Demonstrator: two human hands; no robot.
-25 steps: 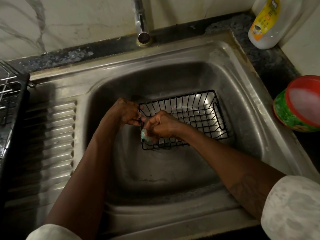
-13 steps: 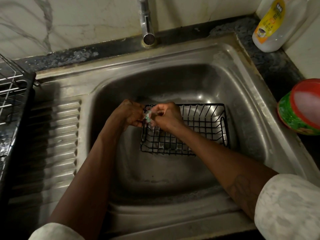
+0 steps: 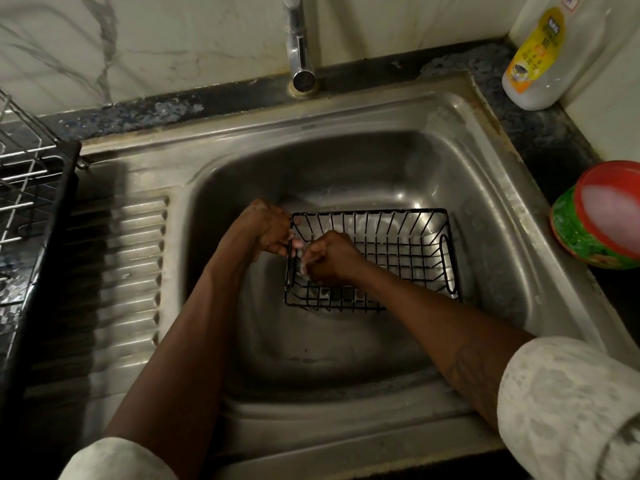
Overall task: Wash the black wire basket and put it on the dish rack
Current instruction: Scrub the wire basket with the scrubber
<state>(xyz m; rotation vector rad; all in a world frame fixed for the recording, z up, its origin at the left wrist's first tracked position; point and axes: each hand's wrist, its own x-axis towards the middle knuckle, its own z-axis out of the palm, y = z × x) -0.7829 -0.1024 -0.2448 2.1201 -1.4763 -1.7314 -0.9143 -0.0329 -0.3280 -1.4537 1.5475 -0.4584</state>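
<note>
The black wire basket (image 3: 398, 244) sits in the steel sink (image 3: 485, 209), open side up. My left hand (image 3: 268, 230) grips the basket's left rim. My right hand (image 3: 330, 259) reaches inside the basket at its left end, fingers curled round a small pale scrubber that is mostly hidden. The dish rack (image 3: 24, 188), silver wire on a black tray, stands at the far left beyond the ribbed drainboard.
The tap (image 3: 299, 46) rises at the back of the sink and no water shows. A dish soap bottle (image 3: 540, 53) stands at the back right corner. A red-lidded green tub (image 3: 599, 216) sits on the dark counter at the right.
The basket has been levelled in the sink from a tilted pose. My right hand moved from the basket's left rim down inside it, still scrubbing. My left hand kept its grip.
</note>
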